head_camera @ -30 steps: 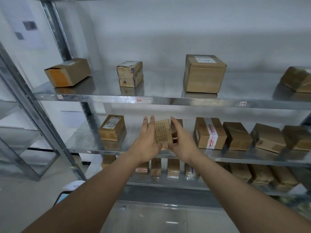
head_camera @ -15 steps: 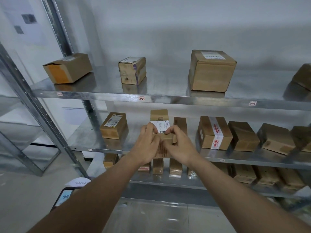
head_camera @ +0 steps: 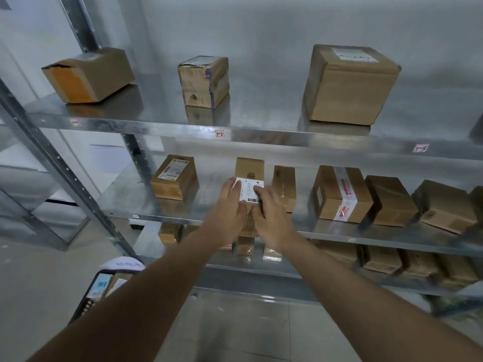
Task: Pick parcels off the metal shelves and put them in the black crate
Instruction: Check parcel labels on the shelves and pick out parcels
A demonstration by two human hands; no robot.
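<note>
A head-worn camera looks forward and down at metal shelves point(head_camera: 261, 138) against a pale wall, with two bare forearms reaching in from below.

At the lower left, on the floor, the corner of a black crate point(head_camera: 86, 301) shows, partly hidden by the left forearm; labelled parcels lie inside it.

On the top shelf, left to right, stand an orange-ended box point(head_camera: 88, 75), a small worn box point(head_camera: 203, 81) with purple tape, and a large square box point(head_camera: 350, 84) with a white label on top.

On the middle shelf, a box with a printed label point(head_camera: 173, 177) sits at the left. Just to its right, both hands meet on a narrow parcel point(head_camera: 249, 168) standing upright at the front edge of the shelf, its white barcode label facing the camera. The left hand point(head_camera: 231, 207) lies against the parcel's left side, fingers point(head_camera: 230, 184) straight and close together, reaching up beside the label. The right hand point(head_camera: 274, 212) covers the lower right of the parcel, fingers point(head_camera: 261, 192) loosely curved over the label; motion blur hides whether they truly grip it. Just beside the parcel stands a slim brown box point(head_camera: 285, 186), then a box with a red-and-white tape band point(head_camera: 342, 194), then two more brown boxes point(head_camera: 389, 201) further right.

The bottom shelf holds a row of small brown parcels point(head_camera: 381, 258), dim and partly hidden behind the arms.
</note>
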